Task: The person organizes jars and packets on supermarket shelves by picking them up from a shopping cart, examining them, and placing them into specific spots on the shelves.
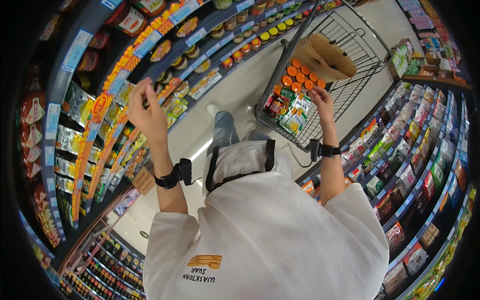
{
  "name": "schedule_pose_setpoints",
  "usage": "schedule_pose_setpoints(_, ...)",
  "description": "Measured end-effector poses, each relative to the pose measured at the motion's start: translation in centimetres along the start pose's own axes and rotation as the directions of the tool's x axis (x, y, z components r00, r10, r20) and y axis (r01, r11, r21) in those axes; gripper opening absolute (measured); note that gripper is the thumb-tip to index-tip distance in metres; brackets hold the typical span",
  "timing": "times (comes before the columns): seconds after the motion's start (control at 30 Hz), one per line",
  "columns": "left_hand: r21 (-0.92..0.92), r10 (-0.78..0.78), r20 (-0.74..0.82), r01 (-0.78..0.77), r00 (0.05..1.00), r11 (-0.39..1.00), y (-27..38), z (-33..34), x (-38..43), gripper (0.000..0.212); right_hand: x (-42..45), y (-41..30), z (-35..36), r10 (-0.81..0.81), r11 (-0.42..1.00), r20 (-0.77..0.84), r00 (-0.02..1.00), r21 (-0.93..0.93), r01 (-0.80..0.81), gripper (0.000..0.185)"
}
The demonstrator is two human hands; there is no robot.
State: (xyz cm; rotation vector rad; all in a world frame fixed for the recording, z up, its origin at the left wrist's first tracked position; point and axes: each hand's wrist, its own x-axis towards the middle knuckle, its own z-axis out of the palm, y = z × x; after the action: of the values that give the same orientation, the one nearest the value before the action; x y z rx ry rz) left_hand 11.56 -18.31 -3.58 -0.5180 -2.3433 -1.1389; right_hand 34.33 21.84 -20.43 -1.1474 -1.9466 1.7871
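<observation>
My left hand point(147, 112) is raised beside the shelf on the left, fingers bent and apart, with nothing visible in it. Behind it on that shelf are silver-and-yellow food pouches point(78, 105). My right hand point(323, 104) reaches over a wire shopping cart point(280, 71). Its fingertips gather close to a cluster of orange-capped containers point(301, 77); whether they touch or hold one is hidden. Green-and-white packets point(295, 117) and red-and-dark packaged goods point(276, 104) lie nearer me in the cart. An open brown paper bag point(326, 52) stands beyond the caps.
Jars with red lids point(245, 48) and yellow lids point(273, 31) line the left shelves. Bagged goods point(397, 133) fill tiered shelves to the right. The tiled floor point(187, 129) runs between them. A cardboard piece point(144, 181) juts out beside my left forearm.
</observation>
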Motion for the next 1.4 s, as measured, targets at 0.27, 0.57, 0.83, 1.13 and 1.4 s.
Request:
schedule_pose_setpoints(0.27,-0.014,-0.223,0.461,0.259,0.859,0.966,0.8,0.6,-10.9,0.013,-2.4,13.4,-8.1,0.044,0.949,-0.026,0.999,-0.310,-0.050,0.026)
schedule_pose_setpoints(0.57,0.034,-0.227,0.733,0.300,0.641,0.953,-2.5,-1.2,-15.9,0.017,-12.3,26.1,-2.6,0.411,0.571,0.189,0.892,-0.816,-0.090,0.070)
schedule_pose_setpoints(0.83,0.047,-0.298,0.790,0.431,0.536,0.901,-9.1,-5.2,-19.3,0.018,-13.8,25.1,0.6,0.343,0.604,-0.060,0.937,-0.751,-0.269,0.070)
schedule_pose_setpoints(1.13,0.031,-0.220,0.860,0.383,0.461,0.923,-10.1,-4.1,-22.9,0.028,-15.6,22.8,2.7,0.162,0.578,-0.086,0.983,-0.799,-0.165,0.059)
schedule_pose_setpoints(1.4,-0.051,-0.407,0.671,0.586,0.621,0.809,-5.5,-1.1,-23.8,0.014,-7.3,24.0,1.1,0.491,0.582,-0.008,0.871,-0.741,-0.335,0.035)
